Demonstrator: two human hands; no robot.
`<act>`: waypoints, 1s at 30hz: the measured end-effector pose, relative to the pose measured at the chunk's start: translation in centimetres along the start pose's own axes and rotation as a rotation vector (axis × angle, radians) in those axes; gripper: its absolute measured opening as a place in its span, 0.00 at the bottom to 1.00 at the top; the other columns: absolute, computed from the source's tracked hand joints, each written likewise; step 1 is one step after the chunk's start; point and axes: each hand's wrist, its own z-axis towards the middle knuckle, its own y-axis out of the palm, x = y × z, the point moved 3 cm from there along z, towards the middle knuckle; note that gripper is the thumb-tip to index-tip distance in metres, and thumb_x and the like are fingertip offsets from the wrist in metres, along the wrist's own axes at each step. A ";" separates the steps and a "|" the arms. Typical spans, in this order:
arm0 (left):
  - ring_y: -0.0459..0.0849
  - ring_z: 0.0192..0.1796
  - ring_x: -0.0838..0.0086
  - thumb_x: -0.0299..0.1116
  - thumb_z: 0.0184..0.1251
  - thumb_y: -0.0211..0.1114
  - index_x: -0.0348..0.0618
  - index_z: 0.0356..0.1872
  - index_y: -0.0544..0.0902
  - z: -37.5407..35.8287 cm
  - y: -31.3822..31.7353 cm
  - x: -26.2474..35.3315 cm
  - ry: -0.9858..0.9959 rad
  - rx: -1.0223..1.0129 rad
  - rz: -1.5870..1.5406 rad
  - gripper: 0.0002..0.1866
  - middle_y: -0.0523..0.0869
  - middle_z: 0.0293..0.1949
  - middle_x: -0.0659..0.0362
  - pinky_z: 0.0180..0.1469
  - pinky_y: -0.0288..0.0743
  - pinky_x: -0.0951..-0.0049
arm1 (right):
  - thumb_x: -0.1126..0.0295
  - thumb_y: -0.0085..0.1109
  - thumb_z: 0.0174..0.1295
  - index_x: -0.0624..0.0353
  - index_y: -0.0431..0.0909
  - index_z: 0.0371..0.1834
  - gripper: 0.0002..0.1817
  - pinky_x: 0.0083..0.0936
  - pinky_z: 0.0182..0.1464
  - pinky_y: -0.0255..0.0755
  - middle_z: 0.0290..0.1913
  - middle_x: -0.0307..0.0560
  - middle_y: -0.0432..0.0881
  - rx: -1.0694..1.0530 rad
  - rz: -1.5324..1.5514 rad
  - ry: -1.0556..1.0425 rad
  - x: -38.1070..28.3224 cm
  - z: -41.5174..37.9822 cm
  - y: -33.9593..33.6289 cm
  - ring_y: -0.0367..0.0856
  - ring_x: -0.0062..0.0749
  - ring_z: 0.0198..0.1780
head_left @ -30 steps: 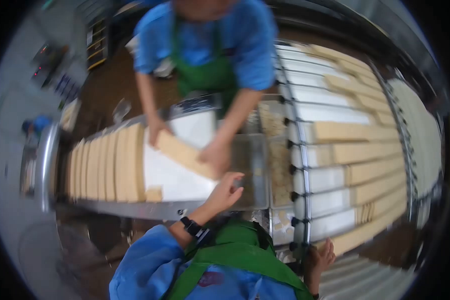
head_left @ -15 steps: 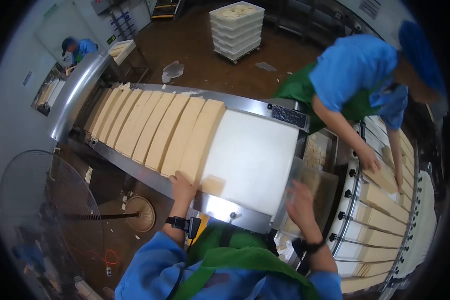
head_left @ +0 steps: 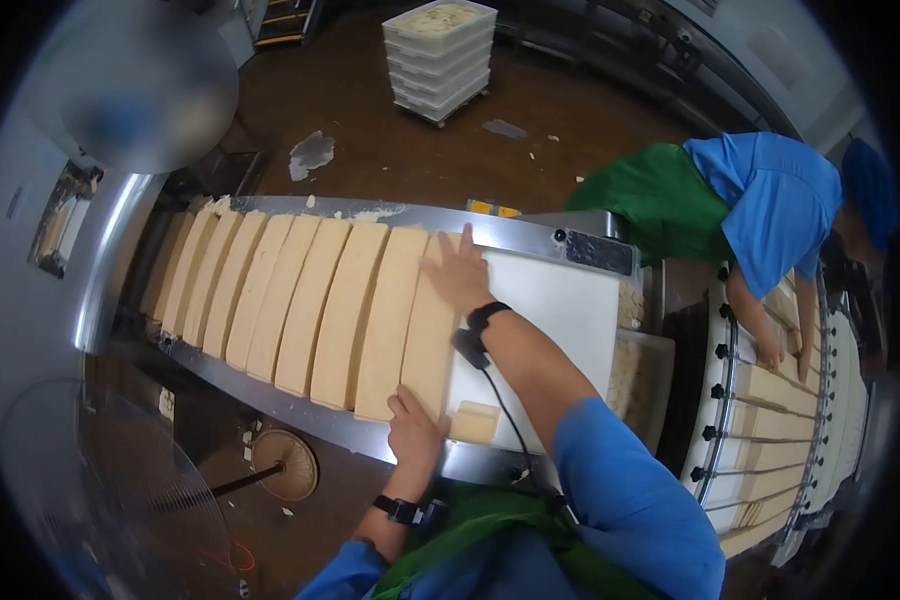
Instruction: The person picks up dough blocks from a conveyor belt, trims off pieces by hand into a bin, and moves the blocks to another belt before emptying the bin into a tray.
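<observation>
A row of long pale yellow blocks, which look like dough or cake, lies across the conveyor. My left hand has its fingers curled over the near end of the rightmost long block. Over that block's far end rests my right hand, its fingers spread and one pointing outward. My right forearm crosses above the white belt. Beside my left hand, a small pale yellow piece lies near the belt's front edge.
Another person in blue and green leans over a second conveyor carrying similar blocks. Stacked white crates stand on the floor behind. A clear bin sits between the conveyors. At the lower left is a fan.
My right hand has swung from the right, beside the belt, to the far end of the rightmost block. My left hand stays at its near end. The camera view has shifted.
</observation>
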 end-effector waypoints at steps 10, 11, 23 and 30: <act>0.74 0.50 0.43 0.40 0.45 0.72 0.32 0.63 0.55 0.6 0.6 1.0 0.296 -0.115 -0.092 0.47 0.63 0.55 0.38 0.51 0.72 0.55 | 0.54 0.62 0.46 0.52 0.56 0.62 0.40 0.53 0.56 0.63 0.60 0.49 0.56 -0.059 0.111 0.507 7.4 -3.3 -6.3 0.60 0.53 0.62; 0.73 0.51 0.43 0.40 0.46 0.72 0.33 0.64 0.55 0.5 0.8 1.8 0.383 -0.142 -0.092 0.47 0.63 0.55 0.38 0.52 0.72 0.55 | 0.55 0.63 0.45 0.52 0.56 0.61 0.40 0.56 0.55 0.64 0.59 0.49 0.56 -0.011 0.134 0.579 9.8 -4.4 -7.6 0.59 0.55 0.61; 0.72 0.51 0.43 0.32 0.45 0.71 0.38 0.62 0.59 -3.0 4.9 15.7 0.809 -0.105 -0.077 0.41 0.60 0.56 0.39 0.55 0.69 0.57 | 0.60 0.67 0.43 0.67 0.51 0.62 0.45 0.44 0.57 0.68 0.69 0.72 0.40 0.647 0.675 0.980 27.7 -23.9 -17.8 0.65 0.66 0.61; 0.71 0.55 0.45 0.35 0.43 0.71 0.44 0.58 0.69 -16.5 8.2 25.8 1.693 -0.069 -0.266 0.36 0.62 0.58 0.42 0.56 0.69 0.58 | 0.55 0.64 0.48 0.71 0.59 0.58 0.40 0.44 0.56 0.70 0.53 0.68 0.67 1.096 0.284 1.174 40.2 -50.0 -25.4 0.71 0.57 0.54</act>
